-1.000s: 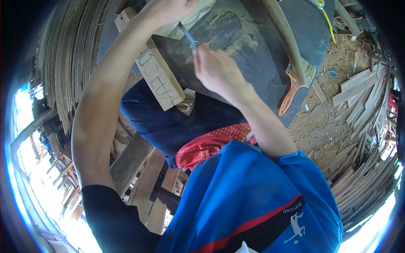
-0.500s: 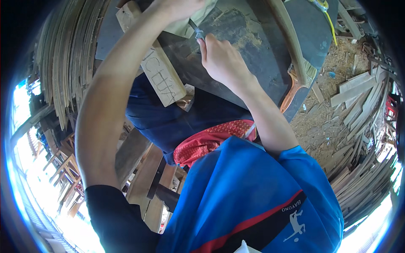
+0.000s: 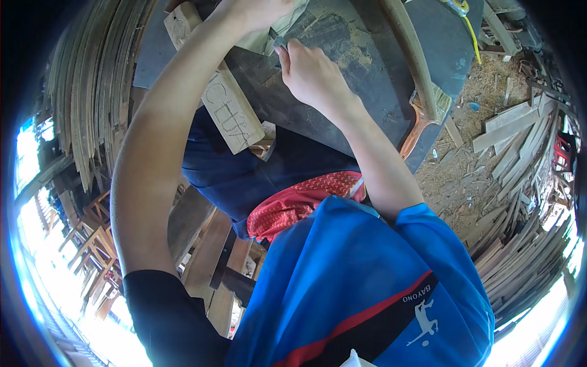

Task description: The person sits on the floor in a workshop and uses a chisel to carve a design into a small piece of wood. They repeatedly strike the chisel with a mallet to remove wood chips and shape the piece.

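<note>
My right hand (image 3: 315, 73) is closed around a narrow, metal-shafted chisel (image 3: 279, 43), over the dark work surface (image 3: 348, 92). Only a short bit of the tool shows past the thumb. At the upper edge, my left hand (image 3: 260, 13) lies on a pale piece of wood (image 3: 255, 41), beside the chisel's tip; its fingers are largely cut off or hidden. Under my left forearm runs a wooden block (image 3: 231, 113) with pencil-like markings, its near end above my lap.
To the right, a curved wooden bar (image 3: 413, 52) lies by a brush with an orange-brown handle (image 3: 417, 133). A yellow cord (image 3: 473, 37) hangs at the surface's far right. Stacked wooden strips (image 3: 101, 79) stand at left; offcuts (image 3: 513, 128) and sawdust cover the floor at right.
My right hand has moved slightly left and up, toward the pale wood, and less of the chisel shows. The whole view has shifted a little. My left hand stays on the wood.
</note>
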Action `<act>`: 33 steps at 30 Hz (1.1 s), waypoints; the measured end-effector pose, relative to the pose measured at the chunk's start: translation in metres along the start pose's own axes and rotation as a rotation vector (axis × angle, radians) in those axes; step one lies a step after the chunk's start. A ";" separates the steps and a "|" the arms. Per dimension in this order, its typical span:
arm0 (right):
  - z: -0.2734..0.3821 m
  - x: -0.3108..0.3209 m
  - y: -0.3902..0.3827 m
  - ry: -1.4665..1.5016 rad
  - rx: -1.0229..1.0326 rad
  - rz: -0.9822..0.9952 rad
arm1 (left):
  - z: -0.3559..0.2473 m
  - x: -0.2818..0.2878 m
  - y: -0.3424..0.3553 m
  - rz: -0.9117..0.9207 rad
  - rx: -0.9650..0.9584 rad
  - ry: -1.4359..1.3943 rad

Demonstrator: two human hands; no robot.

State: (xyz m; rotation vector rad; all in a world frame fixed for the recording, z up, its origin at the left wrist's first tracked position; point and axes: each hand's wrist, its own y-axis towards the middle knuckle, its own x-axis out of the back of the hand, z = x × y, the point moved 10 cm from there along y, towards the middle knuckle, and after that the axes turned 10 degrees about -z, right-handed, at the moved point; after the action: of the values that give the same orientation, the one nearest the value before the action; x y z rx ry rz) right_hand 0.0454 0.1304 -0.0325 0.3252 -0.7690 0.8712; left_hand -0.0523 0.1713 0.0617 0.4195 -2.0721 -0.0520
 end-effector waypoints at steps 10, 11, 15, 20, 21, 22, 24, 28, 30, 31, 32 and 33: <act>0.001 0.000 -0.001 0.010 0.000 0.008 | -0.003 -0.002 -0.002 -0.001 0.018 -0.053; 0.000 -0.002 -0.001 0.011 0.012 0.003 | -0.004 -0.002 -0.003 -0.005 -0.004 -0.028; -0.003 -0.005 0.000 0.017 0.004 0.025 | -0.004 -0.002 -0.001 -0.007 -0.058 0.010; -0.002 -0.004 0.000 0.017 0.001 0.029 | -0.006 -0.001 -0.002 -0.006 -0.046 -0.031; -0.003 -0.004 0.000 0.016 -0.004 0.025 | -0.006 -0.001 -0.002 -0.001 -0.024 -0.041; -0.003 -0.004 0.001 0.020 -0.002 0.022 | -0.006 -0.001 -0.002 0.004 -0.001 -0.051; -0.004 -0.004 0.001 0.031 0.004 0.017 | -0.005 -0.001 -0.001 -0.010 0.005 -0.077; -0.003 -0.001 0.000 0.051 -0.002 0.019 | -0.006 0.009 -0.002 -0.129 -0.064 -0.055; -0.003 -0.001 0.000 0.062 -0.008 0.012 | -0.005 0.015 -0.003 -0.185 -0.034 -0.016; -0.004 -0.001 0.000 0.071 -0.015 0.015 | -0.002 0.018 -0.005 -0.200 0.015 -0.003; -0.005 -0.001 0.000 0.081 -0.022 0.017 | 0.001 0.020 -0.006 -0.214 0.063 0.010; -0.004 -0.001 0.000 0.092 -0.022 0.021 | -0.005 0.026 -0.008 -0.260 0.001 0.045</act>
State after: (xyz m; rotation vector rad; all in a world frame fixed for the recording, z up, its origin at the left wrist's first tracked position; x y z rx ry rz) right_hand 0.0468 0.1315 -0.0357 0.2560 -0.6971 0.8906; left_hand -0.0577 0.1565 0.0840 0.6829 -1.9625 -0.1943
